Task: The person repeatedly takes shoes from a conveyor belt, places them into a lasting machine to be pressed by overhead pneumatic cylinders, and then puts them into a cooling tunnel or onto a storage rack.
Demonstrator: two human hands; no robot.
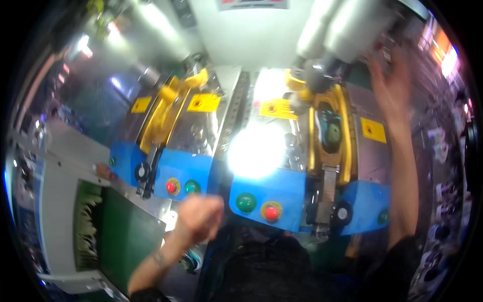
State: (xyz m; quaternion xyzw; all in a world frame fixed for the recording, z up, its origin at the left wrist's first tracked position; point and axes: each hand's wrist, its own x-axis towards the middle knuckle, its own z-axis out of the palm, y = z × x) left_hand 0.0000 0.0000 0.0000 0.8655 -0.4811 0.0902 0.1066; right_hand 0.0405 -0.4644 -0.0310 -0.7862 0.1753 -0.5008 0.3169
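Note:
My left hand [201, 216] is curled into a loose fist, blurred, in front of the green button [192, 187] on the left blue panel. Nothing shows in it. My right hand [395, 90] reaches up along the machine's right side, thumb apart from the blurred fingers. Its fingertips are near a shiny metal part [386, 53]; contact is unclear. Between the yellow side pads of the right fixture [345, 133] lies a dark green, shoe-shaped piece [331, 133]. The left fixture [160, 123] has similar yellow pads, with no such piece visible.
Above the fixtures hang large pale cylinders [347, 32]. Red buttons [271, 213] and metal clamps [328, 189] sit along the blue front panels [297, 183]. At left stands a white frame [55, 201] beside a green surface [128, 241]. A teal-and-white shoe-like item [192, 260] lies below my left hand.

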